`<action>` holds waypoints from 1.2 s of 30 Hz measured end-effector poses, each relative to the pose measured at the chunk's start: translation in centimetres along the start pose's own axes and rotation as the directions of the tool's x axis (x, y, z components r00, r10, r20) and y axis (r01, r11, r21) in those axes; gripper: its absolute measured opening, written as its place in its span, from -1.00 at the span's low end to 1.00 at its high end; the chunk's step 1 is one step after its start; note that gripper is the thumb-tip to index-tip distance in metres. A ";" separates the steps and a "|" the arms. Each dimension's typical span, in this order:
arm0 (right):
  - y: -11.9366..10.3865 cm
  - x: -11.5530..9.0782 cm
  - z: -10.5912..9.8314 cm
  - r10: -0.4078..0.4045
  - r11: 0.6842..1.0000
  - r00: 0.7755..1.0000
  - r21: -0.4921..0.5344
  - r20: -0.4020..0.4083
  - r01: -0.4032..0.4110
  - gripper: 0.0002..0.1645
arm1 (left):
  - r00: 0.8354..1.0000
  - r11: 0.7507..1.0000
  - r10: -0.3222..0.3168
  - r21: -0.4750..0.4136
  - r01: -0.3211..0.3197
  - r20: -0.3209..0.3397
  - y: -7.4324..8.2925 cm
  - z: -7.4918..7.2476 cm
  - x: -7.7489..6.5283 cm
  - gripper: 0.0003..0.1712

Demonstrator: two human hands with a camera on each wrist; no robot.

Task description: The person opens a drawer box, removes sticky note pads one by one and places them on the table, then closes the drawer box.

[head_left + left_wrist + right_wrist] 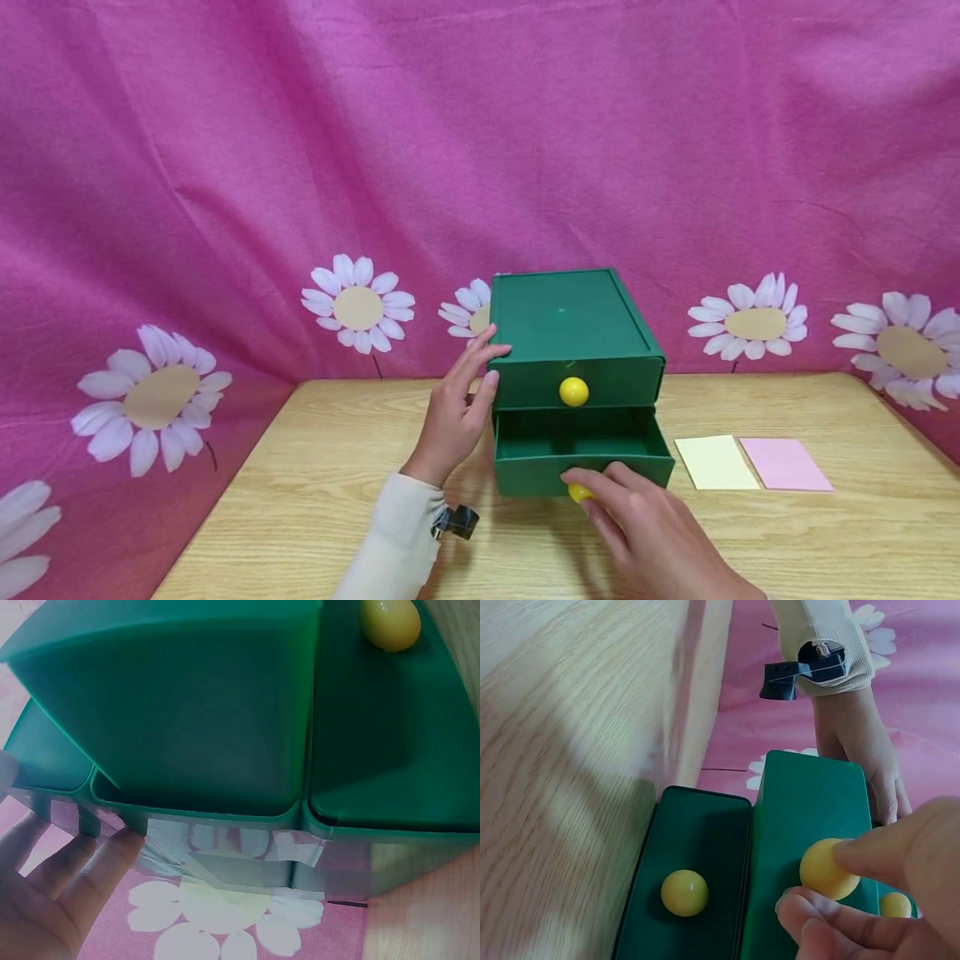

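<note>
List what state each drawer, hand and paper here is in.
Top drawer: shut.
Middle drawer: pulled open.
Bottom drawer: shut.
Left hand: touching the cabinet.
Right hand: pinching the middle drawer's knob.
Yellow paper: flat on the table.
Pink paper: flat on the table.

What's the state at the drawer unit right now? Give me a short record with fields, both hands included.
Unit: green drawer unit, standing on the table
Top drawer: closed
Middle drawer: partly pulled out
Bottom drawer: closed
Right hand: pinches the middle drawer's yellow knob
Left hand: touches the unit's left side
Papers: yellow paper and pink paper, side by side, right of the unit
</note>
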State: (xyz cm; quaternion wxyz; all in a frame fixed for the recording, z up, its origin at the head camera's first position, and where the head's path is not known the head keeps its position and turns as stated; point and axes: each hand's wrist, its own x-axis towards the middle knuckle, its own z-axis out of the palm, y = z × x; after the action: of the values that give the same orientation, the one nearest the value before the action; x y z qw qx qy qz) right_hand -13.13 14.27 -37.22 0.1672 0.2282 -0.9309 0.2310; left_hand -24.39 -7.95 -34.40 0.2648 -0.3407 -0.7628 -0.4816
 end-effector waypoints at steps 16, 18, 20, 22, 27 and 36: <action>0.3 1.1 0.2 0.052 0.998 0.998 0.019 0.036 -0.053 -0.59 | 1.000 1.000 -0.020 -0.009 0.020 0.003 0.5 -0.2 -0.1 -0.62; 0.5 1.3 0.3 0.037 0.999 0.999 0.011 0.019 -0.038 -0.59 | 1.000 1.000 -0.016 -0.014 0.016 0.006 1.3 -0.4 0.0 -0.63; 0.6 1.5 0.3 0.016 1.000 1.000 -0.001 -0.008 -0.016 -0.59 | 1.000 1.000 -0.010 -0.016 0.010 0.008 1.7 -0.6 0.1 -0.63; 0.7 1.6 0.4 -0.004 1.000 0.999 -0.012 -0.034 0.003 -0.59 | 1.000 1.000 -0.007 -0.017 0.007 0.007 2.0 -0.7 0.2 -0.64; 0.9 2.0 0.6 -0.028 0.999 0.996 -0.027 -0.080 0.026 -0.60 | 1.000 1.000 -0.004 -0.009 0.004 0.000 2.2 -0.7 0.3 -0.64; 1.4 2.5 1.0 -0.059 0.998 0.990 -0.040 -0.127 0.055 -0.60 | 1.000 1.000 -0.009 -0.019 0.009 0.008 2.2 -0.7 0.2 -0.64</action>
State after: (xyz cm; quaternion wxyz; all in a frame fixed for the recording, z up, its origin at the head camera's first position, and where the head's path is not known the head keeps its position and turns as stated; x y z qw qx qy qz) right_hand -16.16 13.95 -37.49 0.2372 0.2363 -0.9155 0.2233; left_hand -22.80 -7.88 -32.73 0.2565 -0.3418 -0.7607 -0.4887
